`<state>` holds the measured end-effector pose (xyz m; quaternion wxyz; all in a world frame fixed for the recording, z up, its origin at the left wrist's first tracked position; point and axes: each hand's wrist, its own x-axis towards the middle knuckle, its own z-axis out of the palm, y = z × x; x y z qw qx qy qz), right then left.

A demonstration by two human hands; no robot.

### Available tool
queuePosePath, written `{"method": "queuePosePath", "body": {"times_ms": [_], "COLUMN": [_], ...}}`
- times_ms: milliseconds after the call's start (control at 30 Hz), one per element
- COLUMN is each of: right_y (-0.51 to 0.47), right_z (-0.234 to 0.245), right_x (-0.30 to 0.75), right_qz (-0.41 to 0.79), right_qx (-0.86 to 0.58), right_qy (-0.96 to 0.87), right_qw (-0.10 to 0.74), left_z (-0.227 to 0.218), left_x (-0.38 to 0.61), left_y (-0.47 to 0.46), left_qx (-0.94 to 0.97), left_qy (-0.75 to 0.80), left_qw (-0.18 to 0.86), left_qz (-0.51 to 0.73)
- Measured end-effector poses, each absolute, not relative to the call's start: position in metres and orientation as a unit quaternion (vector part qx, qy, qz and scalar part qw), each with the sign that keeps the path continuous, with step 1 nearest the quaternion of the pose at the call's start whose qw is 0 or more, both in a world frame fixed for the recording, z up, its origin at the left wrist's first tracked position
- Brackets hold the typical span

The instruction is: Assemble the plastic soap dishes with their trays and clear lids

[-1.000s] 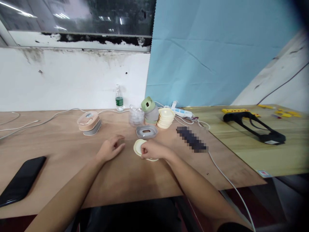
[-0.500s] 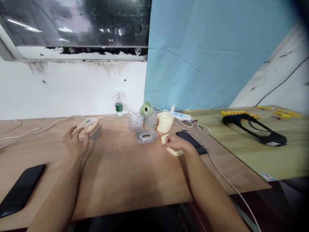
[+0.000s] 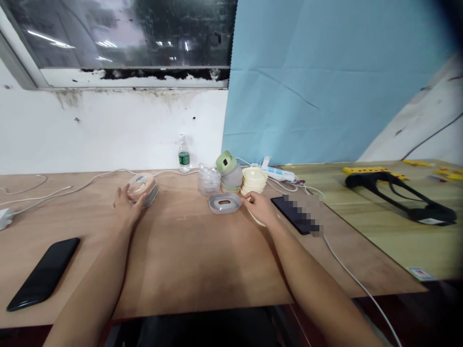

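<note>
My left hand reaches to the left part of the wooden table, its fingers curled around the near side of a pink lid stacked on a grey piece. My right hand lies palm down over a pale yellow round piece, of which only an edge shows. That hand is just in front of a stack of pale yellow lids and beside a grey ring-shaped piece. A green and grey stack and clear cups stand behind the ring.
A black phone lies at the near left. Another dark phone with a white cable lies right of my right hand. A water bottle, a power strip and cables are at the back; a black strap device is on the right table.
My left hand went from the table's middle to the pink lid on the left. My right hand slid the yellow piece away and to the right, up to the yellow stack.
</note>
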<state>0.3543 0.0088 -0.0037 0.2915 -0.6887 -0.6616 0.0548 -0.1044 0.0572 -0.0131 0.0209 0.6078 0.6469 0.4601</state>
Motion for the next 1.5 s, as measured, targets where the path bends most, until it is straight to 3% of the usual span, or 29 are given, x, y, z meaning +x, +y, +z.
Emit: {"method": "queuePosePath", "body": {"times_ms": [267, 500, 667, 933, 1133, 1500], "right_y": [-0.006, -0.016, -0.022, -0.025, -0.022, -0.022], "right_z": [0.005, 0.007, 0.003, 0.004, -0.007, -0.011], "right_x": [0.324, 0.305, 0.288, 0.273, 0.273, 0.267], "right_qz": [0.050, 0.071, 0.089, 0.093, 0.100, 0.148], "right_qx": [-0.607, -0.571, -0.519, -0.496, -0.426, -0.395], "right_qy": [-0.724, -0.745, -0.780, -0.813, -0.843, -0.829], "right_qw": [0.324, 0.337, 0.337, 0.290, 0.312, 0.368], "left_z": [-0.013, -0.005, -0.008, 0.000, 0.006, 0.000], "left_x": [-0.105, -0.074, -0.039, -0.015, -0.020, -0.028], "left_y": [0.057, 0.036, 0.021, -0.004, -0.005, -0.001], "left_qx": [0.542, 0.598, 0.731, 0.846, 0.861, 0.863], "left_qy": [0.645, 0.570, 0.478, 0.392, 0.340, 0.376], "left_qw": [-0.003, -0.013, 0.063, 0.077, 0.090, 0.046], "left_qz": [0.539, 0.564, 0.483, 0.353, 0.368, 0.335]}}
